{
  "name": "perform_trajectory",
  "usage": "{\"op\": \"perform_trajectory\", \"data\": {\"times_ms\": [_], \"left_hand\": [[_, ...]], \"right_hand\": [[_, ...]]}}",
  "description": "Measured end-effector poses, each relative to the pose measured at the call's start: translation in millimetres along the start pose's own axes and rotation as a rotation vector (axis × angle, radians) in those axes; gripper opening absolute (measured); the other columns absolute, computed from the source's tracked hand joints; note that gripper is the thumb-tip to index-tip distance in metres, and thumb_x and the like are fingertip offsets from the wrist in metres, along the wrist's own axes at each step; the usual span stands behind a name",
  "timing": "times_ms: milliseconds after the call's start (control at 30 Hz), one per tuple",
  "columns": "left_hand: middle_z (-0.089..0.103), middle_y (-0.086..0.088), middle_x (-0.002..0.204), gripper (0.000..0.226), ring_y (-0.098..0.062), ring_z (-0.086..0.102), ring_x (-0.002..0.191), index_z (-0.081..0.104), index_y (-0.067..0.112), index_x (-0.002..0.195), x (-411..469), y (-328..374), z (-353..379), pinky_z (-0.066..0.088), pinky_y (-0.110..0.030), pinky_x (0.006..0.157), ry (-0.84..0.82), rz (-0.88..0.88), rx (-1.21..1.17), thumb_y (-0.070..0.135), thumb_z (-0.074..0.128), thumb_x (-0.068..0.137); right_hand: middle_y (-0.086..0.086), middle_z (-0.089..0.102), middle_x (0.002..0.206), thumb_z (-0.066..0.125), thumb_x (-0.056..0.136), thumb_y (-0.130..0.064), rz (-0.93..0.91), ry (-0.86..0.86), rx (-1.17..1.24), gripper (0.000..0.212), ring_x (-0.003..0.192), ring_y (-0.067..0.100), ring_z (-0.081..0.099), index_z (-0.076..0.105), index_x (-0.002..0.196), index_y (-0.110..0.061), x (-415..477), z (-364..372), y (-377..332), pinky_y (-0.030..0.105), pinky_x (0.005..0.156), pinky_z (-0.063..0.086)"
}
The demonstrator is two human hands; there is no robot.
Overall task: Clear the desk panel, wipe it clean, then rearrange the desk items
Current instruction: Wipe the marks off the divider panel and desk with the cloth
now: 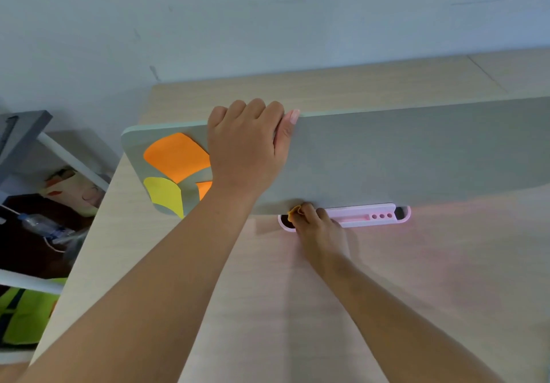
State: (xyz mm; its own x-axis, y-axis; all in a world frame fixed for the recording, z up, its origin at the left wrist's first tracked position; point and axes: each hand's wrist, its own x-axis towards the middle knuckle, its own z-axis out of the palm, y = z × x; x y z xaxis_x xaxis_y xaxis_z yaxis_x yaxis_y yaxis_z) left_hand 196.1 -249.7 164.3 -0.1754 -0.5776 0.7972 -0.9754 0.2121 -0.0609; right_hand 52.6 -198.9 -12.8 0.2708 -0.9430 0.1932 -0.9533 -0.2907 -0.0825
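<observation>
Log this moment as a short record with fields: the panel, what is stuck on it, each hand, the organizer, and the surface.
panel: grey desk panel, upright on the desk
notes on panel: orange sticky note, yellow sticky note, a second orange note partly hidden by the wrist
left hand: grip over the panel's top edge, fingers curled behind it
right hand: at the panel's lower edge, pinching something small and yellow-orange; what it is cannot be told
organizer: pink pen tray at the panel's base
surface: light wood desk
</observation>
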Motion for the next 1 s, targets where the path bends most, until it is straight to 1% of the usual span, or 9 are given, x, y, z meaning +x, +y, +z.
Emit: {"op": "perform_trajectory", "data": {"times_ms": [133, 233, 367, 533, 633, 800, 867, 933, 1000], "left_hand": [[0.048, -0.001, 0.066, 0.044, -0.027, 0.042, 0.064, 0.053, 0.019, 0.073, -0.2, -0.6, 0.7, 0.027, -0.037, 0.066, 0.002, 0.001, -0.012, 0.044, 0.033, 0.104], [0.049, -0.001, 0.066, 0.043, -0.027, 0.042, 0.064, 0.053, 0.019, 0.074, -0.2, -1.0, 1.9, 0.026, -0.037, 0.065, 0.011, 0.001, -0.004, 0.043, 0.034, 0.104], [0.049, -0.002, 0.066, 0.042, -0.027, 0.042, 0.064, 0.053, 0.019, 0.074, -0.2, -0.1, 2.4, 0.026, -0.037, 0.065, 0.010, 0.000, 0.029, 0.042, 0.036, 0.104], [0.049, -0.002, 0.066, 0.041, -0.028, 0.042, 0.064, 0.053, 0.018, 0.075, -0.1, 1.3, 0.2, 0.026, -0.037, 0.066, -0.010, 0.002, 0.029, 0.041, 0.036, 0.104], [0.049, -0.003, 0.066, 0.041, -0.028, 0.043, 0.064, 0.053, 0.018, 0.075, 0.8, 1.5, -1.3, 0.027, -0.038, 0.065, -0.015, -0.001, 0.034, 0.041, 0.036, 0.105], [0.048, -0.003, 0.066, 0.043, -0.028, 0.042, 0.064, 0.052, 0.018, 0.075, 0.4, 2.0, -2.4, 0.026, -0.037, 0.065, -0.038, -0.007, 0.034, 0.043, 0.034, 0.105], [0.049, -0.003, 0.066, 0.045, -0.028, 0.042, 0.064, 0.053, 0.018, 0.076, 0.7, 2.5, -2.7, 0.025, -0.036, 0.066, -0.045, -0.011, 0.035, 0.044, 0.032, 0.105], [0.049, -0.003, 0.066, 0.046, -0.028, 0.042, 0.065, 0.053, 0.017, 0.076, 0.9, 3.0, -3.5, 0.025, -0.036, 0.066, -0.049, -0.013, 0.036, 0.044, 0.030, 0.105], [0.049, -0.003, 0.066, 0.046, -0.028, 0.042, 0.065, 0.053, 0.017, 0.076, 1.2, 4.1, -4.2, 0.025, -0.036, 0.066, -0.053, -0.020, 0.042, 0.044, 0.030, 0.105]], "right_hand": [[-0.007, 0.063, 0.093, 0.061, 0.063, -0.008, -0.014, 0.071, 0.047, 0.045, 0.069, 0.022, 0.061, 0.068, 0.101, -0.030, -14.4, -10.6, 31.7, 0.028, 0.041, 0.043], [-0.015, 0.053, 0.101, 0.056, 0.074, -0.013, 0.202, 0.030, 0.143, 0.039, 0.087, 0.018, 0.054, 0.055, 0.102, -0.041, -37.3, -15.8, 90.6, 0.035, 0.050, 0.052], [0.006, 0.062, 0.108, 0.047, 0.092, -0.032, 0.345, 0.185, 0.281, 0.030, 0.091, 0.038, 0.059, 0.063, 0.116, -0.026, -53.2, -4.4, 143.7, 0.044, 0.069, 0.054], [0.000, 0.053, 0.132, 0.053, 0.092, -0.039, 0.312, 0.004, 0.159, 0.046, 0.115, 0.032, 0.052, 0.047, 0.138, -0.031, -89.9, 17.1, 111.8, 0.045, 0.094, 0.046], [-0.004, 0.048, 0.146, 0.038, 0.092, -0.049, 0.193, -0.020, 0.167, 0.047, 0.139, 0.029, 0.037, 0.057, 0.132, -0.033, -110.0, 16.0, 83.7, 0.047, 0.115, 0.022], [-0.008, 0.053, 0.141, 0.025, 0.100, -0.056, -0.044, -0.112, 0.207, 0.052, 0.139, 0.018, 0.039, 0.044, 0.142, -0.030, -142.0, 5.0, 87.7, 0.042, 0.118, 0.018], [-0.004, 0.053, 0.140, 0.026, 0.099, -0.059, -0.071, -0.087, 0.182, 0.057, 0.141, 0.018, 0.035, 0.049, 0.139, -0.025, -150.4, -5.1, 101.9, 0.044, 0.117, 0.023], [0.000, 0.051, 0.142, 0.027, 0.097, -0.062, -0.029, -0.054, 0.156, 0.058, 0.142, 0.025, 0.031, 0.062, 0.127, -0.026, -149.7, -18.0, 111.1, 0.053, 0.113, 0.029], [0.005, 0.040, 0.151, 0.026, 0.090, -0.072, 0.186, -0.088, 0.137, 0.064, 0.144, 0.034, 0.024, 0.057, 0.131, -0.034, -138.0, -34.1, 104.9, 0.057, 0.113, 0.023]]}}
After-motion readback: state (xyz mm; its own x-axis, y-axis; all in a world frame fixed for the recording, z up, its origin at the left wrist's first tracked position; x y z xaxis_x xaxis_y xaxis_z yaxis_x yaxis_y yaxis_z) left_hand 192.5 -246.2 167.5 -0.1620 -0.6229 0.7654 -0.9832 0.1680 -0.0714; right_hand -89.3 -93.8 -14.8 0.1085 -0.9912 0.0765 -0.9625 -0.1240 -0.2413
